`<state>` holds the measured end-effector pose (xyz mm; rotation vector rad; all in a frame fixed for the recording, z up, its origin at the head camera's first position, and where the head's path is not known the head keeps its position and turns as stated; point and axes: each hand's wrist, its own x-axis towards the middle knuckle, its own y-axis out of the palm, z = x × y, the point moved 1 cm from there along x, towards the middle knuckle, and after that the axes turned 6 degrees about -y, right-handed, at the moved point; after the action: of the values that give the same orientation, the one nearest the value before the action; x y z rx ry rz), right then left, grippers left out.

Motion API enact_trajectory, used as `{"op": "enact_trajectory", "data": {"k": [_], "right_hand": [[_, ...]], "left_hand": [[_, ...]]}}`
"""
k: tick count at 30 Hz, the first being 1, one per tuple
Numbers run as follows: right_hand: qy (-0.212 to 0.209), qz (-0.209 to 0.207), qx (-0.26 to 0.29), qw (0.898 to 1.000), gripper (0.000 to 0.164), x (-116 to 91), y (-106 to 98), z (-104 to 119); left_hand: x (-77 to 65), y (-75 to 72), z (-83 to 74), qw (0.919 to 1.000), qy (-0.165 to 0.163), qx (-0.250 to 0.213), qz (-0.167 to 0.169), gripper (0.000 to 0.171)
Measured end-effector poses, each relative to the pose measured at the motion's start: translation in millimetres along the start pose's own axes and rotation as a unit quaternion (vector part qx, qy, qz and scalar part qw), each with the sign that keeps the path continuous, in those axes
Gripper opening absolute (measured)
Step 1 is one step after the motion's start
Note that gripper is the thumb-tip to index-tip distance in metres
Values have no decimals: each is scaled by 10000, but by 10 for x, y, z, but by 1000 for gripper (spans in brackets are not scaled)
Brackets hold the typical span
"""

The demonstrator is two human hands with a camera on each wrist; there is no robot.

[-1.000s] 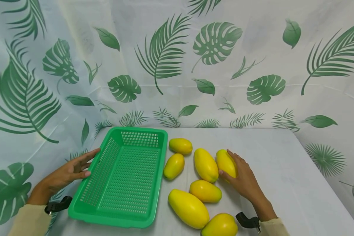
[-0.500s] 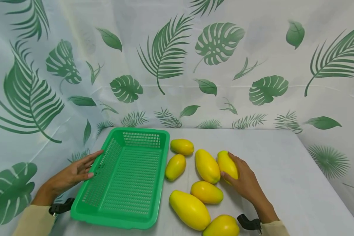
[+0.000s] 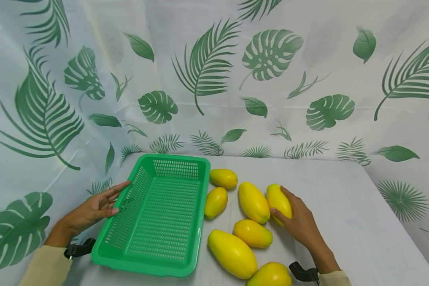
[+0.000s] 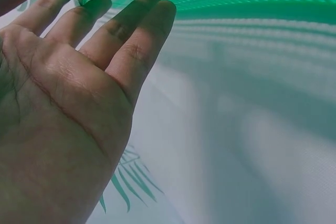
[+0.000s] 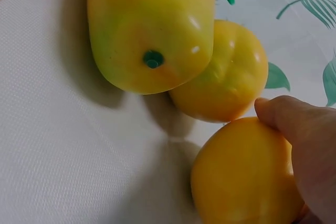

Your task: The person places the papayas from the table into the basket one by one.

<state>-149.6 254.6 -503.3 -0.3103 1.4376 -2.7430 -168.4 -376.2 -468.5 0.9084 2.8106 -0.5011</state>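
Observation:
A green slotted plastic basket (image 3: 164,214) stands on the left with a bare floor. My left hand (image 3: 93,208) holds its left rim: the thumb lies at the rim and the fingers reach along the outer wall, as the left wrist view shows. Over on the right, my right hand (image 3: 300,216) grips a yellow papaya (image 3: 279,202), thumb on its near left side and fingers round the far side. Beside that fruit lies a larger papaya (image 3: 254,202). In the right wrist view the thumb (image 5: 286,114) presses the top of the gripped papaya (image 5: 244,174).
Several more yellow papayas lie between basket and right hand: two small ones, one at the back (image 3: 223,178) and one by the basket (image 3: 216,202), then a middle one (image 3: 253,233), a large one (image 3: 232,254) and a front one (image 3: 269,275). A leaf-print curtain (image 3: 207,71) backs the white table (image 3: 357,222).
The head view has shifted, so everything sits slightly farther right. The left hand's fingers have come in against the basket wall and now show through its slots. The right hand stays on the same papaya.

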Motion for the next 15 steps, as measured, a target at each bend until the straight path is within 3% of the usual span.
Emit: {"op": "enact_trajectory", "data": {"k": [15], "right_hand": [[-75, -419, 201, 9989, 82, 20, -39, 38]], "left_hand": [[-17, 53, 49, 9986, 211, -481, 41, 81]]}}
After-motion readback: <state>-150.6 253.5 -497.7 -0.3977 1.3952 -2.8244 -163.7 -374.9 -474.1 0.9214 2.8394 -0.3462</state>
